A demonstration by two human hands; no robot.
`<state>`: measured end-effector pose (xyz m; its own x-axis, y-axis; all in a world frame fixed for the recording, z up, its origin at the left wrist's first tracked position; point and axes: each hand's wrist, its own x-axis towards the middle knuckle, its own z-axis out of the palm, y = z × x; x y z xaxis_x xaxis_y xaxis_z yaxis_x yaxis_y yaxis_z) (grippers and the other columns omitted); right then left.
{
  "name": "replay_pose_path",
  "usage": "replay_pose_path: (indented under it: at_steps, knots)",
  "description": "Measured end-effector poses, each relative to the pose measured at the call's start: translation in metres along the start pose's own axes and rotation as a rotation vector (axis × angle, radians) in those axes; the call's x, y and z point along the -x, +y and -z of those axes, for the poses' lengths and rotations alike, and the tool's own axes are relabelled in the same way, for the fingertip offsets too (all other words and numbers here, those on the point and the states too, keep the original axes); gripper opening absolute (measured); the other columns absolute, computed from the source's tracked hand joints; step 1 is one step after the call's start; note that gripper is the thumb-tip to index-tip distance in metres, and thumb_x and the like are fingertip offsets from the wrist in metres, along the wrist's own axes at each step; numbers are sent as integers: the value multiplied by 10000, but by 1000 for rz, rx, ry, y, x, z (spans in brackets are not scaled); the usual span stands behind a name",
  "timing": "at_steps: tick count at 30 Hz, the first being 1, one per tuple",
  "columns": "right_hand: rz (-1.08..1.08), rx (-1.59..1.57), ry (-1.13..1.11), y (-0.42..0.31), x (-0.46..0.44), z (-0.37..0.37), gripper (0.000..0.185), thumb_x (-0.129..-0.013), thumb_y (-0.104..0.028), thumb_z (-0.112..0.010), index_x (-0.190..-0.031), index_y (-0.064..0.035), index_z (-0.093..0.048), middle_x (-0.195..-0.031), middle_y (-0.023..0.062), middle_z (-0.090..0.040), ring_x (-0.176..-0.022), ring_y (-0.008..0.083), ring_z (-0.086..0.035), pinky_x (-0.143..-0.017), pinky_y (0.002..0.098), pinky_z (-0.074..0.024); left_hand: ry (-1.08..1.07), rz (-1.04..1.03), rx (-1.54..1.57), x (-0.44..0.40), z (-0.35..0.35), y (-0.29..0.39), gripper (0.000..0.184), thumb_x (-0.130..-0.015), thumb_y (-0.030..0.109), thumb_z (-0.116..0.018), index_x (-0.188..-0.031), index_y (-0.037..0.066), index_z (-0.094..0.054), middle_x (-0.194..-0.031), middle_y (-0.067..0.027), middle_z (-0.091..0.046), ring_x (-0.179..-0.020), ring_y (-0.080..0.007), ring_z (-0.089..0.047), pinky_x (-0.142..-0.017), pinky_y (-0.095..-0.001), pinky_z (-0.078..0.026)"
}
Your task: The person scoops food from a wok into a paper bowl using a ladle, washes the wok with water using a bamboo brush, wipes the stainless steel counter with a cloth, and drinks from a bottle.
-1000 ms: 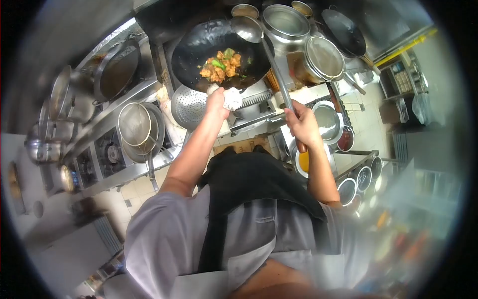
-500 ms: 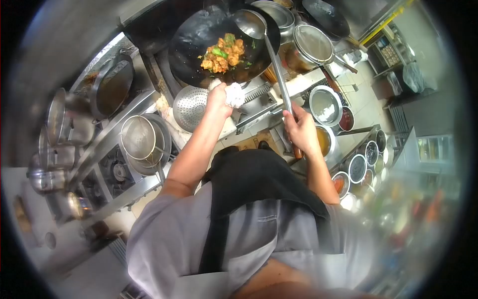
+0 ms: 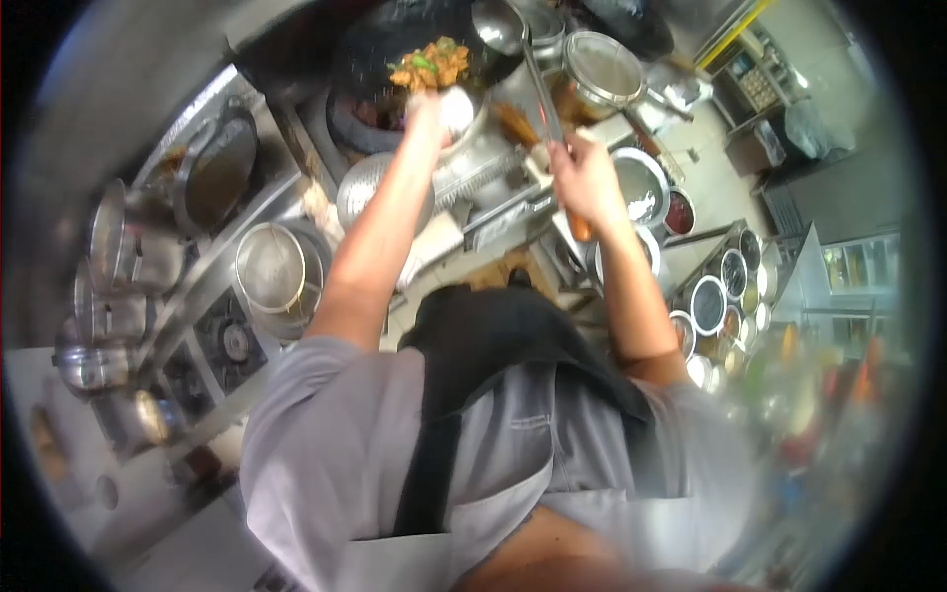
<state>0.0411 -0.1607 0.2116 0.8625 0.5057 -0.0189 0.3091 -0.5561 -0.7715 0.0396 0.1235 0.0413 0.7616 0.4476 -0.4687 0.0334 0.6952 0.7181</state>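
Note:
A black wok (image 3: 360,64) is at the top of view, lifted off its burner (image 3: 355,128). Browned chunks of food with green pieces (image 3: 431,65) are gathered in it, near the rim. My left hand (image 3: 424,113) grips the wok's near edge with a bunched white cloth (image 3: 457,111). In my right hand (image 3: 584,178) is the handle of a long metal ladle (image 3: 498,27), its fingers wrapped just above the wooden end. The ladle's bowl hangs at the wok's right side, apart from the food.
A perforated metal strainer (image 3: 363,192) lies below the burner. Left are a mesh strainer (image 3: 269,266) over a pot and a dark pan (image 3: 219,168). A sieve-topped pot (image 3: 604,67) and a white-rimmed container (image 3: 641,187) stand right, with several seasoning tubs (image 3: 707,304) beyond.
The wok has risen and moved away from me, exposing the burner beneath. The food has shifted with it. My right hand and the ladle have moved up and slightly left.

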Motion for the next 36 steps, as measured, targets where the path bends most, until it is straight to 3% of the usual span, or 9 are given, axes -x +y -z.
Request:
replay_pose_path:
  at_steps: [2, 3, 6, 10, 19, 22, 26, 29, 36]
  knots:
    - [105, -40, 50, -1, -8, 14, 267, -991, -226, -566, -908, 20, -630, -600, 155, -600, -538, 242, -645, -569, 408, -507, 98, -175, -6, 36, -20, -3, 265, -1012, 261, -431, -1043, 72, -614, -928, -120, -695, -778, -257, -697, -641, -470, -589]
    - [14, -124, 26, -11, 10, 23, 260, -993, -218, -566, -906, 18, -630, -593, 139, -599, -512, 223, -630, -546, 396, -497, 138, 89, 199, 82, -33, 24, 207, -1013, 213, -434, -1051, 83, -591, -925, -112, -678, -778, -264, -694, -647, -480, -592]
    - [32, -167, 14, -9, 12, 26, 243, -992, -192, -568, -901, 26, -624, -568, 112, -585, -459, 202, -601, -501, 380, -478, 170, -86, 144, 60, -13, -36, 103, -1003, 81, -439, -1009, 115, -536, -905, -104, -634, -770, -285, -690, -658, -500, -602]
    - [-112, -252, -33, -23, 1, 13, 255, -1015, -158, -552, -864, 37, -617, -576, 18, -539, -419, 94, -479, -396, 283, -392, 90, 106, 340, 9, -29, -2, 217, -1020, 155, -381, -943, 52, -556, -790, -105, -631, -695, -289, -673, -573, -457, -567]
    - [-157, -327, -31, -11, -10, 0, 244, -1008, -148, -553, -894, 53, -633, -608, 35, -558, -450, 98, -499, -397, 283, -409, 203, 1, 218, 23, -34, 1, 150, -1021, 162, -470, -1025, 34, -548, -894, -133, -673, -755, -298, -715, -643, -469, -598]
    - [-11, -184, 69, 16, -39, -28, 283, -997, -162, -570, -797, 38, -586, -554, 85, -592, -433, 199, -605, -405, 352, -456, 295, -200, -24, 41, -29, -36, 302, -889, 58, -602, -1143, -101, -564, -964, -165, -677, -817, -280, -708, -706, -417, -591]
    - [-176, -606, -105, -4, -62, -62, 267, -1030, -164, -543, -847, 23, -599, -628, 41, -557, -466, 123, -514, -418, 297, -439, 289, -358, -95, 28, -15, -65, 225, -857, 29, -599, -1043, -94, -623, -950, -157, -679, -806, -262, -695, -693, -409, -569]
    - [-371, -986, -273, -13, -77, -69, 180, -1030, -149, -543, -920, -8, -570, -712, 23, -557, -503, 84, -466, -420, 246, -385, 202, -151, 35, 14, -14, -46, 155, -875, 64, -595, -947, -68, -632, -855, -146, -664, -677, -262, -670, -609, -440, -549]
    - [-579, -1421, -456, 37, -55, -44, 300, -1066, -167, -475, -1195, 103, -487, -820, 43, -529, -519, 31, -412, -382, 175, -313, 110, -18, 108, 57, 13, -61, 133, -1017, 130, -467, -1084, 70, -564, -902, -115, -673, -736, -272, -700, -609, -440, -595]
